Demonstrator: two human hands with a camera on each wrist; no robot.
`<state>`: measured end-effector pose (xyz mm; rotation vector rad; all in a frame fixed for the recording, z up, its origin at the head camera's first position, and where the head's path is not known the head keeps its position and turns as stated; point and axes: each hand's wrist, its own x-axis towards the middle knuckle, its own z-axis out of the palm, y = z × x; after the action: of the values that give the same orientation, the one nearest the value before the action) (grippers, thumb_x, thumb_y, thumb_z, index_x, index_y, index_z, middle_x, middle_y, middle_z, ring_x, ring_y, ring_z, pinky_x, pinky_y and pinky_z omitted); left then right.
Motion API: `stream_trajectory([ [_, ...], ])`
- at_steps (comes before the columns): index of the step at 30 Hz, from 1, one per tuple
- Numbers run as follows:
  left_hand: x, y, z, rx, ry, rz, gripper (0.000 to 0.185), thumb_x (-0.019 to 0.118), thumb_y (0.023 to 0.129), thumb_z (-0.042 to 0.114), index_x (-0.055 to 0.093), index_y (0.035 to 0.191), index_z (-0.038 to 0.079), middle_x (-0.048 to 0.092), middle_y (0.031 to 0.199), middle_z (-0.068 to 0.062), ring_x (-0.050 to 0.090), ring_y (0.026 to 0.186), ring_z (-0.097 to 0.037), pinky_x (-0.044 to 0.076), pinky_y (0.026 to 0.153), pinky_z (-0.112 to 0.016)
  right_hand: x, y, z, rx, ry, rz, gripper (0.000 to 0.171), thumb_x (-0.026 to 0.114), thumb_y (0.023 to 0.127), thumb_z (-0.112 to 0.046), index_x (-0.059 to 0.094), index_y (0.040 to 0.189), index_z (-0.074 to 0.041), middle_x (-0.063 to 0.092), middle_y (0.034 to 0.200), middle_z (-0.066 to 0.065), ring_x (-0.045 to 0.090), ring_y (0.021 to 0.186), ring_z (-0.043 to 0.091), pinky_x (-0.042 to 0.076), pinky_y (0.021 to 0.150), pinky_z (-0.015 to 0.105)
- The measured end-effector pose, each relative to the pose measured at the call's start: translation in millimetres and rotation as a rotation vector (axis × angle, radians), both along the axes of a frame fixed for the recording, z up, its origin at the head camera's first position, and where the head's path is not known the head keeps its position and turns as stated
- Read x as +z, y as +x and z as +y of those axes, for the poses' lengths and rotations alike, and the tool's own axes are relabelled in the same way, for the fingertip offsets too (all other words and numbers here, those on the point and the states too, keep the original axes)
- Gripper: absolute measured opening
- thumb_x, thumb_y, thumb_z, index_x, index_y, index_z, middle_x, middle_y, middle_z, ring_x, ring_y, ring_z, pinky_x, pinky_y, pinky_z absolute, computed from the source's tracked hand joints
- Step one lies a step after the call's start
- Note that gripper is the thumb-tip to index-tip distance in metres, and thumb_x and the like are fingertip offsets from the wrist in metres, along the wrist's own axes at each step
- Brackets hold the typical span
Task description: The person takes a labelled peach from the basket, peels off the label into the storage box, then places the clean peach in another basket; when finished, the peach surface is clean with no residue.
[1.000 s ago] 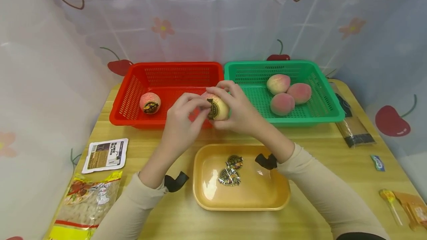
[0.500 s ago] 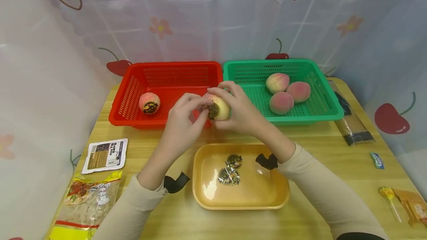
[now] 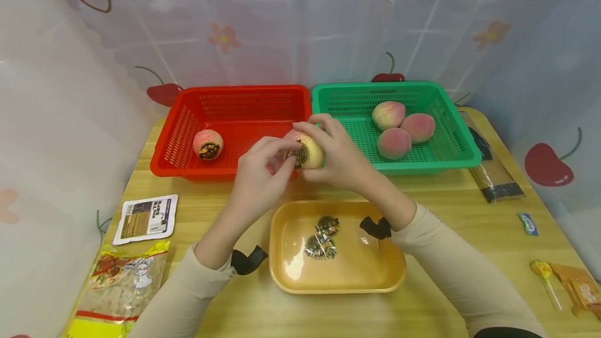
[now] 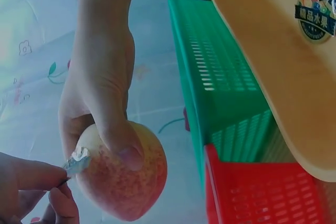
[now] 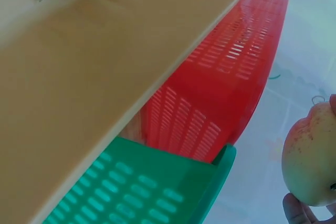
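In the head view my right hand (image 3: 335, 153) grips a yellow and pink peach (image 3: 313, 156) above the front rims of the two baskets. A round black and gold sticker (image 3: 302, 155) is on its left side. My left hand (image 3: 260, 168) pinches the sticker's edge between thumb and forefinger. The left wrist view has a silvery lifted edge of the sticker (image 4: 80, 160) between those fingers, against the peach (image 4: 123, 184). At the right edge of the right wrist view the peach (image 5: 310, 156) appears with fingertips beneath it.
A red basket (image 3: 230, 171) holds one stickered peach (image 3: 208, 145); a green basket (image 3: 427, 165) holds three peaches (image 3: 394, 143). In front, a tan tray (image 3: 338, 290) contains peeled stickers (image 3: 321, 246). Food packets (image 3: 146, 219) lie left; a lollipop (image 3: 544, 270) and small packets lie right.
My left thumb and forefinger have shifted slightly at the sticker's edge. The peach stays in my right hand. The head view has drifted a little.
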<state>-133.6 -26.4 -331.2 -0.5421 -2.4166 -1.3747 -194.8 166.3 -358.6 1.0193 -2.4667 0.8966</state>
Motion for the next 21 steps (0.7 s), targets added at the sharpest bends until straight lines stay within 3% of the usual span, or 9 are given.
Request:
stream_trajectory([
  [3, 0.8, 5.4, -1, 0.003, 0.057, -0.017, 0.019, 0.069, 0.09, 0.007, 0.075, 0.107, 0.013, 0.068, 0.1, 0.001, 0.058, 0.076, -0.011, 0.052, 0.063, -0.023, 2.4, 1.1, 4, -0.031, -0.008, -0.054, 0.075, 0.085, 0.07, -0.021, 0.055, 0.139, -0.015, 0.045, 0.137, 0.012, 0.046, 0.12, 0.027, 0.054, 0.084, 0.037],
  [8, -6.6, 18.3, -2, -0.06, 0.065, -0.143, 0.018, 0.071, 0.089, 0.009, 0.074, 0.104, 0.017, 0.068, 0.097, 0.004, 0.058, 0.075, -0.012, 0.053, 0.059, -0.024, 3.6, 2.3, 17, -0.066, -0.067, -0.164, 0.076, 0.088, 0.071, -0.024, 0.053, 0.138, -0.015, 0.042, 0.14, 0.012, 0.048, 0.122, 0.028, 0.055, 0.091, 0.044],
  [11, -22.3, 27.4, 1, -0.141, -0.044, -0.208, 0.018, 0.071, 0.088, 0.007, 0.074, 0.104, 0.016, 0.068, 0.096, 0.004, 0.058, 0.076, -0.012, 0.054, 0.062, -0.023, 1.6, 2.0, 26, -0.091, -0.102, -0.209, 0.075, 0.087, 0.072, -0.027, 0.052, 0.137, -0.017, 0.045, 0.14, 0.007, 0.048, 0.124, 0.024, 0.054, 0.095, 0.046],
  [16, -55.9, 39.1, 12, -0.293, -0.32, -0.291, 0.018, 0.07, 0.089, 0.009, 0.074, 0.106, 0.014, 0.066, 0.096, 0.004, 0.054, 0.073, -0.006, 0.049, 0.062, -0.019, -4.3, 2.5, 42, -0.136, -0.176, -0.294, 0.079, 0.089, 0.071, -0.028, 0.048, 0.137, -0.016, 0.052, 0.137, 0.001, 0.053, 0.119, 0.018, 0.055, 0.092, 0.044],
  [21, -80.3, 42.5, 20, -0.433, -0.524, -0.288, 0.025, 0.073, 0.088, 0.008, 0.071, 0.114, 0.01, 0.067, 0.1, -0.001, 0.055, 0.075, -0.008, 0.049, 0.066, -0.02, -11.1, 5.3, 53, -0.147, -0.228, -0.357, 0.081, 0.089, 0.072, -0.027, 0.043, 0.138, -0.014, 0.052, 0.136, 0.002, 0.059, 0.112, 0.02, 0.056, 0.089, 0.044],
])
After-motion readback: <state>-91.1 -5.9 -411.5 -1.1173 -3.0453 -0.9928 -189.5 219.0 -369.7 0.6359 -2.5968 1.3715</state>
